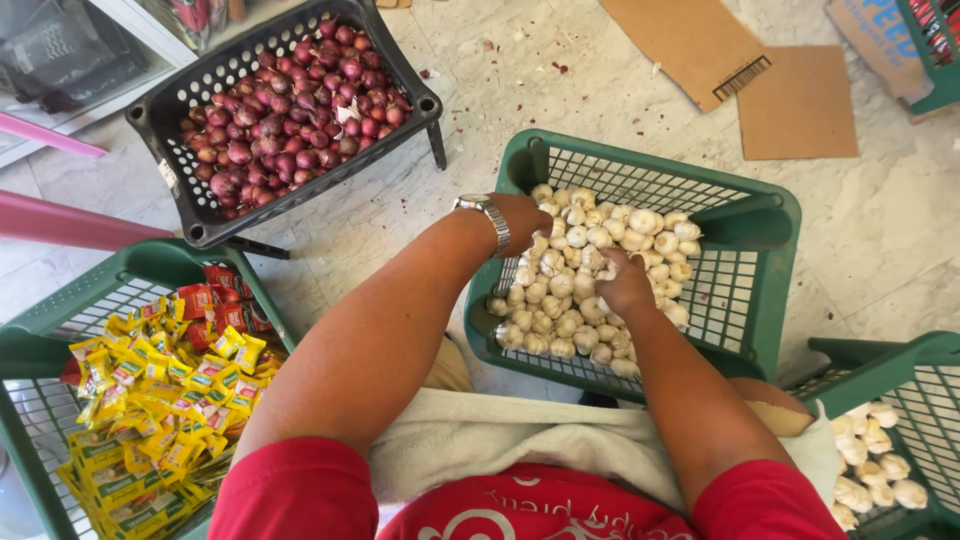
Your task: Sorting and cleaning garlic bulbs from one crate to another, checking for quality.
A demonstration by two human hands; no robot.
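Observation:
A green plastic basket [770, 215] in front of me holds a heap of white garlic bulbs [640, 222]. My left hand [525, 217], with a silver wristwatch [487, 213] on the wrist, reaches into the near left part of the heap, its fingers partly hidden among the bulbs. My right hand [625, 285] rests on the middle of the heap with fingers curled around a garlic bulb [606, 268]. A white cloth [500, 435] lies across my lap.
A black crate of red shallots [290, 110] stands at the upper left. A green basket [60, 330] of yellow and red sachets sits at lower left. Another green basket [905, 365] with garlic is at lower right. Cardboard pieces [740, 70] lie on the marble floor.

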